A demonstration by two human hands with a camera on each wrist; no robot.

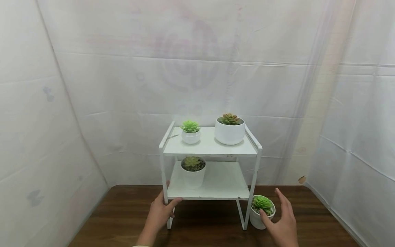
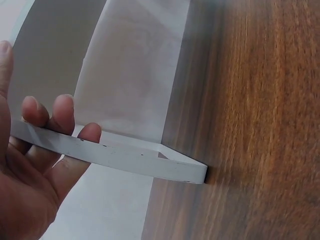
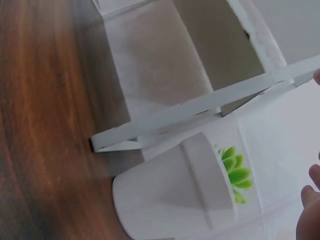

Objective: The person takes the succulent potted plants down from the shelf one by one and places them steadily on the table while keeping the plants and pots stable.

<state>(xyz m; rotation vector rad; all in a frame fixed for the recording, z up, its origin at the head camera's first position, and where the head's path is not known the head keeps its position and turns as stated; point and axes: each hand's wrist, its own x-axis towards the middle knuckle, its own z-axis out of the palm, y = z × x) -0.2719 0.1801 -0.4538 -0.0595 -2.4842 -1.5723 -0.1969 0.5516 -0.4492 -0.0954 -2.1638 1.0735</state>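
Note:
A white two-tier shelf (image 1: 213,197) stands on the wooden table. My left hand (image 1: 158,212) grips its left front leg; in the left wrist view the fingers (image 2: 62,112) wrap around the white bar. Beside the right leg, a white pot with a bright green succulent (image 1: 262,206) stands on the table. My right hand (image 1: 282,223) is just right of this pot, fingers spread and raised, the thumb near its rim. Whether the thumb touches the pot I cannot tell. The right wrist view shows the pot's side (image 3: 170,195) close to the shelf leg.
On the top tier sit a small light-green succulent (image 1: 190,132) at left and a larger white pot with a reddish succulent (image 1: 229,132) at right. Another potted succulent (image 1: 193,173) stands on the lower tier's left. White sheeting (image 1: 123,85) hangs behind and at both sides.

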